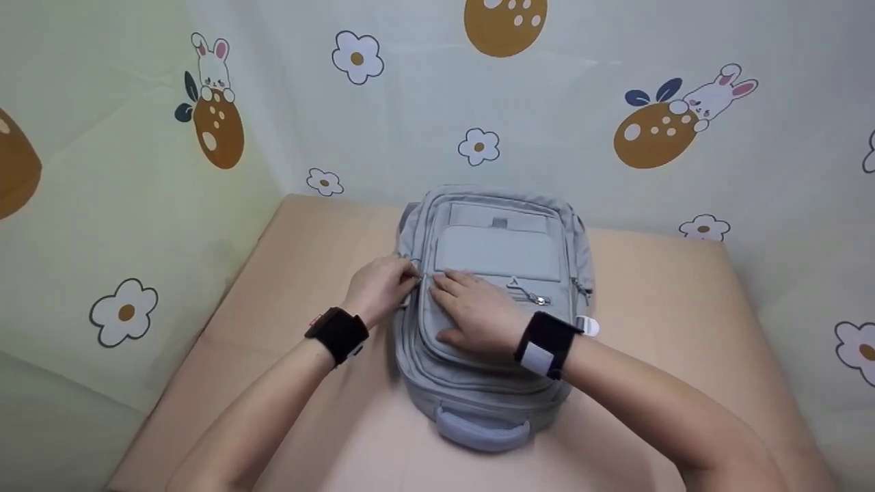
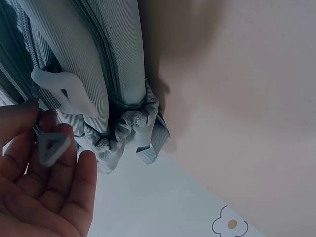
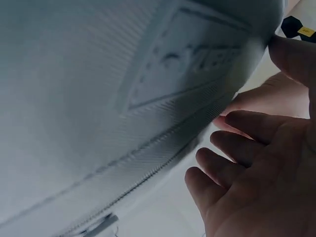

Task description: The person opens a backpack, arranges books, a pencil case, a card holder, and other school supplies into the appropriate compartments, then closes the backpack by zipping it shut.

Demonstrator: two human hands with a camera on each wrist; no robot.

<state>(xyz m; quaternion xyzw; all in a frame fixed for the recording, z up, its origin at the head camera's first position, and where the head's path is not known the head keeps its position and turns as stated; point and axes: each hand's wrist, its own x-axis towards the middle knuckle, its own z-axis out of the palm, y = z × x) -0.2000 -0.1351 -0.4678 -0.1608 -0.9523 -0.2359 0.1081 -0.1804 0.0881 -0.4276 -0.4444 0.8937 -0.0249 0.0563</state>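
Note:
A grey backpack lies front side up, its carry handle toward me. At its left side my left hand pinches a zipper pull between thumb and index finger. In the left wrist view the pull's grey triangular tab hangs over the curled fingers, close to a larger pale grey tab beside the zipper. My right hand rests with fingers spread on the front pocket. The right wrist view shows those fingers straight along the fabric, near a stitched label patch.
The backpack lies on a tan tabletop. Behind and beside it hangs pale cloth printed with flowers and rabbits. A front-pocket zipper pull and a round white tag sit right of my right hand. Black bands circle both wrists.

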